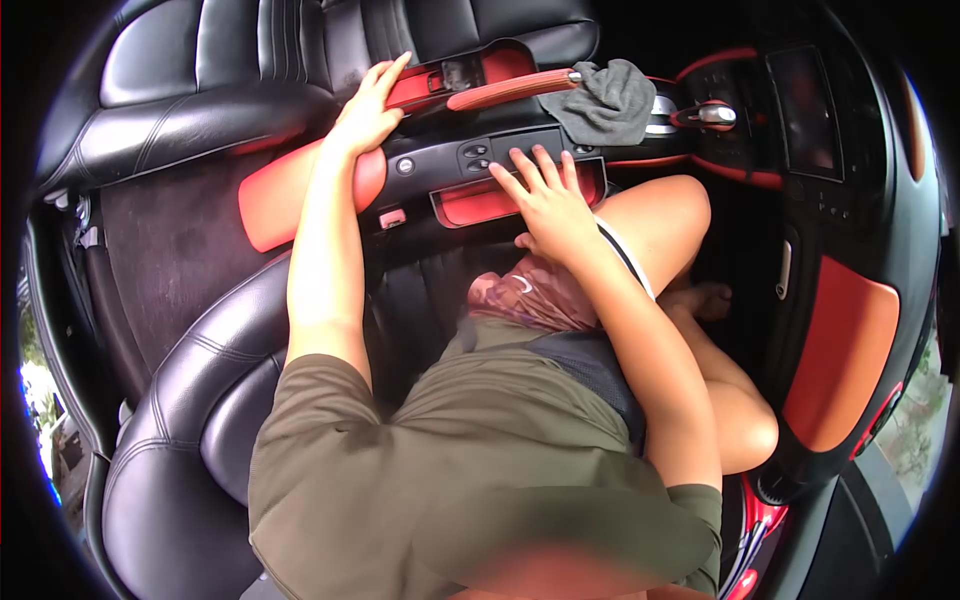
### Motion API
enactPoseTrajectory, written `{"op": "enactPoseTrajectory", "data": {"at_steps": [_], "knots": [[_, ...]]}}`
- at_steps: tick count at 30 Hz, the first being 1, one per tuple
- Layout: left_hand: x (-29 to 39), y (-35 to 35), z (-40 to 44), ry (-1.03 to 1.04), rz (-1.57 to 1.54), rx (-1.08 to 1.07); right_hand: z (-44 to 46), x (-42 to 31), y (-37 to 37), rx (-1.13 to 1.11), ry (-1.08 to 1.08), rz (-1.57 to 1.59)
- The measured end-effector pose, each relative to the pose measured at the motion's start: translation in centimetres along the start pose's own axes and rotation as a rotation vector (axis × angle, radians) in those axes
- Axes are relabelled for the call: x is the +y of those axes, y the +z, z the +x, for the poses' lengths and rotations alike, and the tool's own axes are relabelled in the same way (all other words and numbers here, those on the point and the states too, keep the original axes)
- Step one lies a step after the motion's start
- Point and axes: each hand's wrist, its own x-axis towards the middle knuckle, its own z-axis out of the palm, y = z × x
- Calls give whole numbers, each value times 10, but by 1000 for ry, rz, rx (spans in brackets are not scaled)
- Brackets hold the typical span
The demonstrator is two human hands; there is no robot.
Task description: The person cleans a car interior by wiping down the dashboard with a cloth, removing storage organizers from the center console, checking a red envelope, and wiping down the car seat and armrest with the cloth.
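Observation:
My left hand [370, 112] lies at the rear of the centre console, fingers stretched along the edge of a red-lined compartment [508, 62], next to the orange-red armrest [300, 195]. Fingers spread, my right hand [550, 200] reaches over a red-lined side tray [470, 205], its fingertips by the console's switch panel [478, 158]. No object shows in either hand. A crumpled grey cloth [612, 102] is draped by the tip of the red handbrake lever [510, 92], apart from both hands.
Black leather seats [225, 60] lie beyond the console and at the lower left [165, 490]. To the right are the gear lever [712, 115], a dark dashboard screen [805, 112] and a door with an orange-red panel [842, 355]. My bent legs are beside the console.

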Motion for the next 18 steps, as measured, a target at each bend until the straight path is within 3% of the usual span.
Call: {"op": "enactPoseTrajectory", "data": {"at_steps": [2, 6, 7, 11, 12, 14, 18], "knots": [[4, 5, 2, -51, 20, 17, 18, 2, 14, -64, -32, -65], [33, 3, 14, -215, 341, -5, 23, 19, -8, -202, -40, 77], [40, 6, 17, -154, 411, 56, 25, 23, -18, -220, -29, 108], [56, 4, 6, -15, 112, 271, 47, 17, -94, -305, -104, 48], [62, 0, 2, -41, 176, 366, 53, 14, -113, -304, -94, 82], [79, -17, -10, 199, 579, 778, 59, 12, -147, -291, -79, 22], [68, -14, -10, 173, 301, 740, 42, 19, -201, -301, 23, -131]]}}
